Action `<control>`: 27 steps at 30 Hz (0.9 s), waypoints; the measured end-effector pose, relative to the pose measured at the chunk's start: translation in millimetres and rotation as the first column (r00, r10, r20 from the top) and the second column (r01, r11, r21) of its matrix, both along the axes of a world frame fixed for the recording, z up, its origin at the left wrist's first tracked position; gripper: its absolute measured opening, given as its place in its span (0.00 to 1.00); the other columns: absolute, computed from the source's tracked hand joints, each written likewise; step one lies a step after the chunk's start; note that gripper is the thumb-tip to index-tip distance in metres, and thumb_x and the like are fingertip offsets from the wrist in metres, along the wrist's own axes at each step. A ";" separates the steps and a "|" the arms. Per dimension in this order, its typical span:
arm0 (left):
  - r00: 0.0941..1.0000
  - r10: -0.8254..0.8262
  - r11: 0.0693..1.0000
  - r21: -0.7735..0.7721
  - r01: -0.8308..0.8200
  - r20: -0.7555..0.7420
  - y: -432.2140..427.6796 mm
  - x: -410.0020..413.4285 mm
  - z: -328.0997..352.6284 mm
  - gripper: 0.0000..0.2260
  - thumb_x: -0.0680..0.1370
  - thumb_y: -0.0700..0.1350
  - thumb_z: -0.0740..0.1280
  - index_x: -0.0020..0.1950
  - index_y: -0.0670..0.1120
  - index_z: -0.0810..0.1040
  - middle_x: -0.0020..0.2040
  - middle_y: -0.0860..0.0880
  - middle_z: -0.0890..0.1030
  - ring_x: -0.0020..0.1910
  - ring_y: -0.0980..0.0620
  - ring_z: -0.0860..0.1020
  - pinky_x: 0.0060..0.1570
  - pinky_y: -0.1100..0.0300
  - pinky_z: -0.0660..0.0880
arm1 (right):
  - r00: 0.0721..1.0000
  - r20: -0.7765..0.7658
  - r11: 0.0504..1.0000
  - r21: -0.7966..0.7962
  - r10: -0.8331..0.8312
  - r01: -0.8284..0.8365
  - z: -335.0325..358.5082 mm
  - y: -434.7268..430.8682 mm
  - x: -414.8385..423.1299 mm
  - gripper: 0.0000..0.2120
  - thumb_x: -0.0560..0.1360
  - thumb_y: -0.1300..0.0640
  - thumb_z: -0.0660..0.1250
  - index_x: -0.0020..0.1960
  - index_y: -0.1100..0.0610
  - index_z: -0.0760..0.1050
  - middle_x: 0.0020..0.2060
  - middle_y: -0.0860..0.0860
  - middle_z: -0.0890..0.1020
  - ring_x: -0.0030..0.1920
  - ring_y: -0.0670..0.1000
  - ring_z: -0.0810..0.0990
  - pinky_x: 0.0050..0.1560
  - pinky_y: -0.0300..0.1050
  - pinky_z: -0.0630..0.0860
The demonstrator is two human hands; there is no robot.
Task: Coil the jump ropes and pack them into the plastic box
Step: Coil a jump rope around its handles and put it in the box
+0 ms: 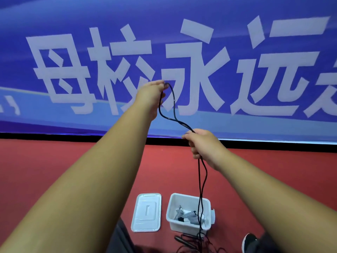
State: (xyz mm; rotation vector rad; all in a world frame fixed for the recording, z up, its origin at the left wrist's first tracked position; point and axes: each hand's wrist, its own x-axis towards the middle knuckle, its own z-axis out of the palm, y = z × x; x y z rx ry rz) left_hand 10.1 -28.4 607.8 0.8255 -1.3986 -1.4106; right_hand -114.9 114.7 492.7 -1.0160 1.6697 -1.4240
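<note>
Head view. The left hand (pixel 151 94) is raised in front of the blue banner with large white characters (pixel 109 15). Its fingertips pinch the top bend of a thin black jump rope (pixel 184 125). From that bend a loop runs down to the right hand (pixel 202 145), which is lower and nearer, with its fingers curled round both strands.

Below the right hand, the two strands hang in front of the open white rectangular plastic box (pixel 187 226) and cross its right part. They end in a loose black tangle (pixel 191 243) on the red floor (pixel 73 161) at the box's near side. Grey, partly spring-like items (pixel 189 215) lie inside the box; their details cannot be told.

The flat white lid (pixel 146 212) lies on the floor just left of the box. A black shoe (pixel 249 241) shows at the lower right. Both forearms cover much of the floor.
</note>
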 end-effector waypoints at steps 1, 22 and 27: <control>0.998 -0.008 1.000 0.005 0.008 0.061 -2.2 2.1 -10.3 0.10 0.83 0.45 0.67 0.64 0.50 0.81 0.60 0.48 0.84 0.58 0.49 0.82 0.57 0.53 0.79 | 0.999 0.037 1.000 -0.019 0.016 -0.016 6.2 1.1 0.8 0.03 0.79 0.57 0.67 0.47 0.56 0.76 0.30 0.48 0.66 0.28 0.49 0.61 0.31 0.44 0.59; 0.604 -0.685 0.701 0.140 0.700 0.407 80.0 -11.6 -168.3 0.09 0.87 0.44 0.61 0.63 0.45 0.79 0.56 0.44 0.86 0.58 0.46 0.84 0.68 0.44 0.74 | 0.714 0.695 0.903 -0.251 -0.083 0.349 119.1 -34.9 -52.9 0.12 0.84 0.62 0.48 0.52 0.56 0.70 0.28 0.47 0.66 0.26 0.48 0.60 0.31 0.42 0.62; 0.659 -0.664 0.729 0.106 0.677 0.353 70.7 -9.2 -150.0 0.10 0.88 0.43 0.59 0.63 0.42 0.78 0.49 0.45 0.84 0.52 0.41 0.85 0.61 0.43 0.78 | 0.696 0.705 0.928 -0.156 -0.135 0.338 86.3 -30.3 -80.9 0.16 0.85 0.60 0.48 0.45 0.58 0.71 0.28 0.50 0.71 0.27 0.49 0.69 0.35 0.43 0.72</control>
